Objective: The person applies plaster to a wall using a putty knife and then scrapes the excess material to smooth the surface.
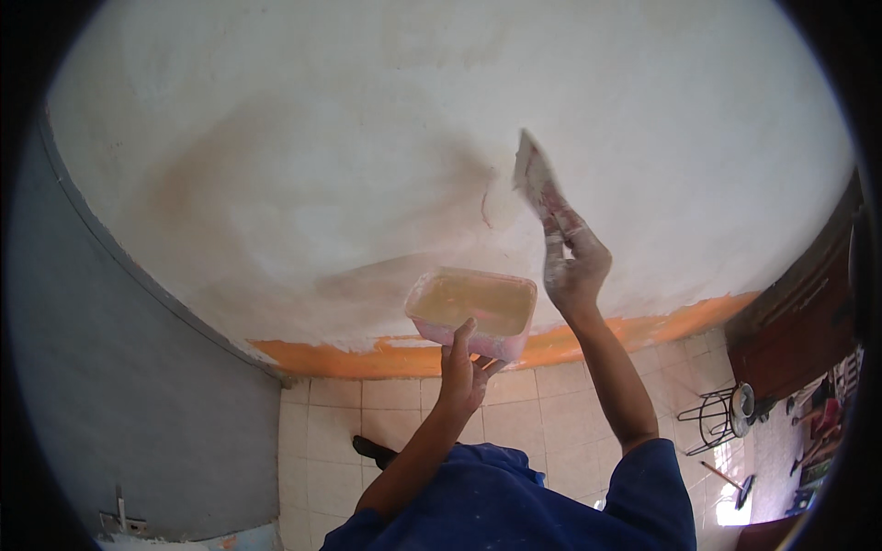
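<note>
putty knife (533,174), blade on white wall (322,165), clenched in right hand (574,266) fingers; left hand (462,367) fingers grasping plastic tub (473,312) below.

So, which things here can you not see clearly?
Head view only:
- Tub: its contents are a blurred yellowish mass; the left hand covers its underside.
- Putty knife: the handle is hidden inside the right hand.
- Shoe: partly behind the left forearm.
- Items by the metal stand: too small, bent by the rim.
</note>
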